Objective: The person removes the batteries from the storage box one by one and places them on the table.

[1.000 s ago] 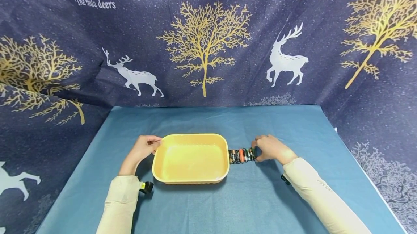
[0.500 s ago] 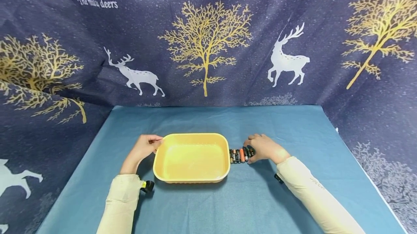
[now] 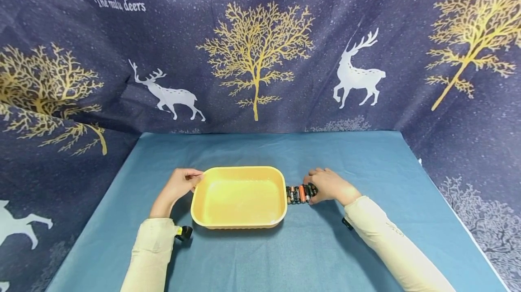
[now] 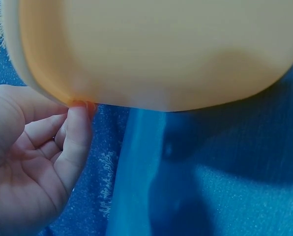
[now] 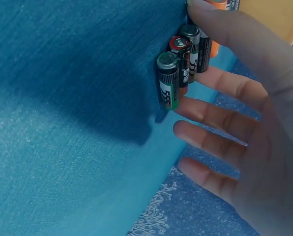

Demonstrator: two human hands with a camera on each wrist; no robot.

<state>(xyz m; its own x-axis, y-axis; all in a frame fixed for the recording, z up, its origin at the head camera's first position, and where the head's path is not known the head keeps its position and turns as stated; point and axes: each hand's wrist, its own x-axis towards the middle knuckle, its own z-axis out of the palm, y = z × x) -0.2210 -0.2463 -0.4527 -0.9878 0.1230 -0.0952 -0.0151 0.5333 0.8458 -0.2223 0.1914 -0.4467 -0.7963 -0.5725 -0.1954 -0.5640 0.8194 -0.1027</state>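
Observation:
My left hand (image 3: 179, 184) pinches the upper left corner of a yellow plastic basin (image 3: 240, 228) between thumb and fingers. In the left wrist view the basin's pale wall (image 4: 156, 73) fills the top, with the thumb right at its edge. My right hand (image 3: 330, 186) straddles the right end of a row of batteries (image 3: 296, 195) lying side by side. In the right wrist view its thumb (image 5: 225, 24) and index finger lie at opposite ends of a black battery (image 5: 203, 51). Beside it, a green-and-black battery (image 5: 168, 81) forms the end of the row; the other fingers extend below.
The row of batteries runs up against the basin's right side. A blue cloth (image 3: 252, 265) covers the table. Behind it hangs a dark curtain (image 3: 285, 70) printed with deer and trees. A small black camera (image 3: 184, 233) is strapped to the left wrist.
My right hand has moved left from the row's outer end to over its last batteries, then hardly shifted. The left hand and the basin have stayed in place.

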